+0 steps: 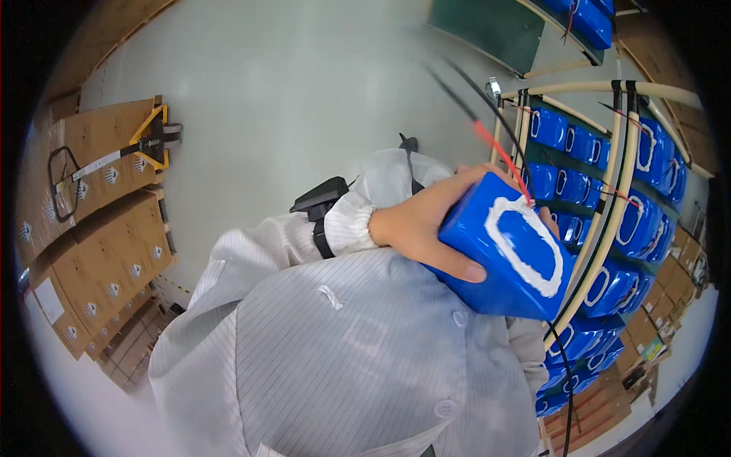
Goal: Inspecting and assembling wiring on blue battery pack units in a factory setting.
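A blue shrink-wrapped battery pack (499, 251) is held up, tilted, in front of my chest. On its upper face is a white oval ring of what looks like sealant (499, 221). Red-and-black leads (487, 135) come out beside the ring and stretch toward the far side, blurred at their ends. My left hand (430, 228) grips the pack's left side, thumb across its near edge. Of my right hand (547, 221), only fingertips show at the pack's right edge; the pack hides the rest, and its sleeve comes up from below.
At right, a rack with pale tubular posts (609, 206) carries several rows of similar blue packs (640, 221). Another rack with a green shelf (495, 34) stands at the far right. On the left are stacked cartons (99, 259) and a yellow-and-black pallet jack (148, 141).
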Tool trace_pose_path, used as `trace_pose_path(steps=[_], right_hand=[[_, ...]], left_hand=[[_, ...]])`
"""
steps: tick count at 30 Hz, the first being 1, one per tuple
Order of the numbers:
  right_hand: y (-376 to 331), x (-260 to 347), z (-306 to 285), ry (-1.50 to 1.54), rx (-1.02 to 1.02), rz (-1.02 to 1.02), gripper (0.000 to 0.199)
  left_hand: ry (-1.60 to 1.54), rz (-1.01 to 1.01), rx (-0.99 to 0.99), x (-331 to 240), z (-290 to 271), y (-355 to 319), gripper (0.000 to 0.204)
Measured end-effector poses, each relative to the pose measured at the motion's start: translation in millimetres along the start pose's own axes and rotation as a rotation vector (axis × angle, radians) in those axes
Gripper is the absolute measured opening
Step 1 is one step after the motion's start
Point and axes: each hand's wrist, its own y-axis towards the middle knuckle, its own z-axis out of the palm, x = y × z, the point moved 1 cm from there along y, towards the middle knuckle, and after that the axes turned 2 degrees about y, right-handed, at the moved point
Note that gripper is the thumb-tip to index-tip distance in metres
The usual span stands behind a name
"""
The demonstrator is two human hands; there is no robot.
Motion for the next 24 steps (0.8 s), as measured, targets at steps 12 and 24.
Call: trace_pose_path(steps=[12, 24], right_hand=[[-2.0, 29.8, -51.4, -0.233, 0.101, -0.238, 0.062], [-24.1, 103.7, -6.7, -1.266, 0.380, -0.587, 0.016]], left_hand=[[0.231, -0.278, -0.176, -18.3, 17.6, -0.6, 0.095], [0.299, -0.296, -0.058, -6.0, 46.2, 11.5, 0.092]])
